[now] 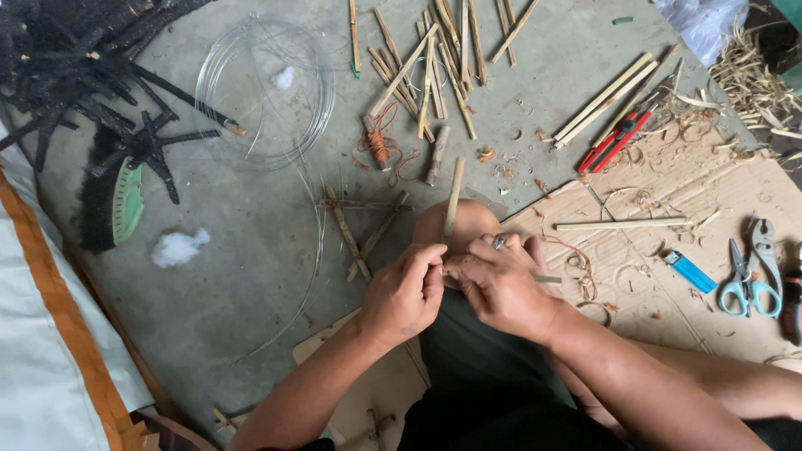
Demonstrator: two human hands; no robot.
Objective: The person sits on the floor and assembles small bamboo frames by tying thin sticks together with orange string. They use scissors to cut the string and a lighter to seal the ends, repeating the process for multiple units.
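Right now you've got a thin pale bamboo stick point(453, 197) pinched between both hands over your knee, centre of the scene. Its long axis runs near-to-far, almost upright in view, far tip leaning slightly right; near end is hidden in your grip. Your left hand point(407, 290) is curled shut around the lower part, fingers tight; your right hand point(499, 280), ring on one finger, is closed on it too, thumb side pressing in. A short pale piece point(547, 280) pokes out right of the right hand, so a crosswise bit seems to be going on, but can't tell for sure.

Progress, judged from the layout: early-to-mid. One small lashed frame of crossed brown sticks point(359, 225) lies just far-left of your hands, looks done. Lots of raw stock left: pile of split bamboo sticks point(430, 67) at far centre, spool of orange-brown twine point(378, 146) beside it, coil of clear wire point(263, 88) far left. On the cardboard sheet point(718, 179) at right: red-handled cutter point(614, 142), blue lighter point(690, 271), teal-handled scissors point(743, 284).
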